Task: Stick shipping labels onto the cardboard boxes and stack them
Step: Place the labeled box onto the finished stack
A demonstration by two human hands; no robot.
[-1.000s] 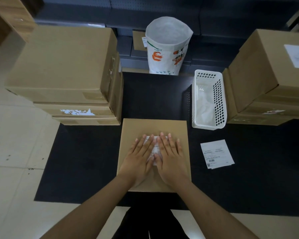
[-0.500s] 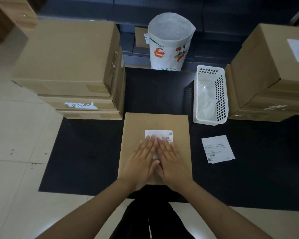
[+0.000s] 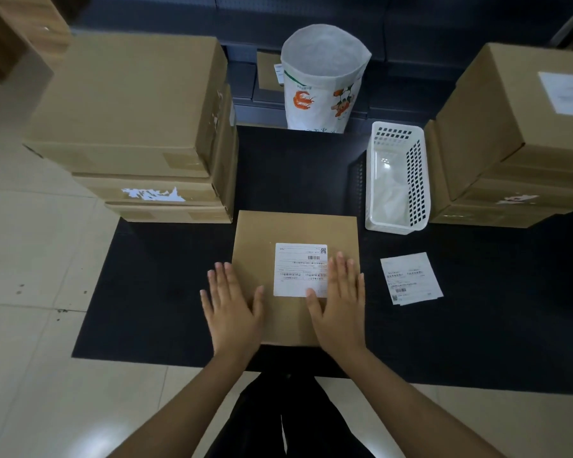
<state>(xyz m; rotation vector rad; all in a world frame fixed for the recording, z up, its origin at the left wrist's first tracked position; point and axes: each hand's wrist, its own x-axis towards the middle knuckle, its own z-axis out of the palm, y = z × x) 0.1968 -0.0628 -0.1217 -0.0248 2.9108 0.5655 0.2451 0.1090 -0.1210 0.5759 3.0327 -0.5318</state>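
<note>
The cardboard box [image 3: 296, 279] lies flat on the black mat [image 3: 166, 285], directly between the 2 hands. The left hand [image 3: 232, 305] is spread with straight fingers over the box's left edge, partly above the mat. The right hand [image 3: 339, 302] is also flat and released, and its fingers rest on the right edge of the shipping label [image 3: 300, 270]. Neither hand grips anything.

The box looks stiff and thin, with smooth paper faces, so it is probably light but a little slippery under flat palms. A good hold seems to be the 2 side edges, 1 hand under each, because the top face gives nothing to pinch.

The label shows a barcode, a small QR code and lines of small print, too small to read. Just to the right of the right hand lies a spare label [image 3: 411, 278] with similar print. Beyond the right hand stands a white basket [image 3: 396, 180]. Further forward, a white bag [image 3: 323, 79] carries an orange picture, perhaps a shrimp. Beyond the left hand is a stack of boxes [image 3: 136, 127], and far right of the right hand another labelled stack [image 3: 516, 137].
</note>
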